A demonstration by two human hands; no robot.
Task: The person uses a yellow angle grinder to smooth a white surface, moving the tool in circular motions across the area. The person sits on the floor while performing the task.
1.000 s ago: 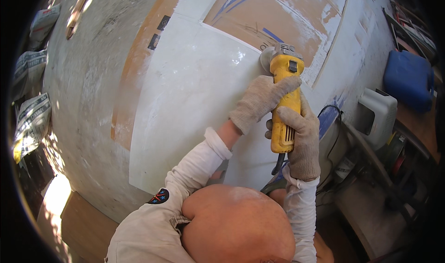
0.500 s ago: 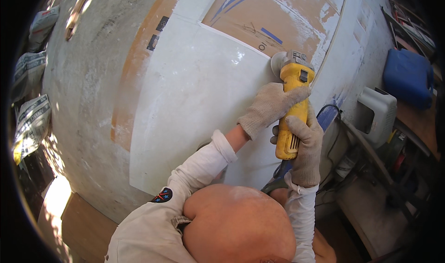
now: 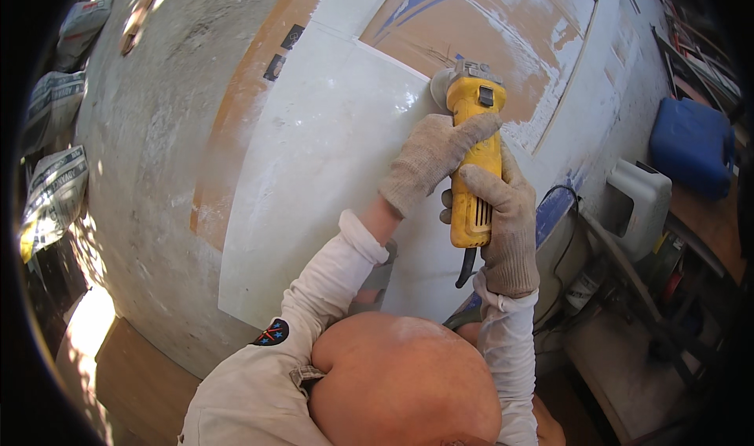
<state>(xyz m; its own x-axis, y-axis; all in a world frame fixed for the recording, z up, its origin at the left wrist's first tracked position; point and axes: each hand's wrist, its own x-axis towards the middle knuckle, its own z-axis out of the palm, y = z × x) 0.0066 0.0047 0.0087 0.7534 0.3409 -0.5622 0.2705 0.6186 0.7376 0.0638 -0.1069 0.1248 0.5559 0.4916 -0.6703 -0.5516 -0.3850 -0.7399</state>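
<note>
The right hand (image 3: 506, 230), gloved, is closed around the rear of a yellow angle grinder (image 3: 477, 167), right of the frame's centre; the left hand (image 3: 428, 159), also gloved, grips its body higher up. Left of the tool, a broad stretch of white panel (image 3: 314, 179) gives sideways room as far as a brown strip (image 3: 224, 155). The grinder's long axis runs nearly upright, leaning slightly right at the top; its head points up, its cord (image 3: 466, 269) hangs below, and its one disc (image 3: 441, 90) sits at the lower edge of a brown recess (image 3: 471, 29); contact cannot be told. Beyond are two dark labels on the strip, two canisters at the right, one grey (image 3: 648, 206) and one blue (image 3: 691, 147), and three bags (image 3: 55, 194) along the left rim.
</note>
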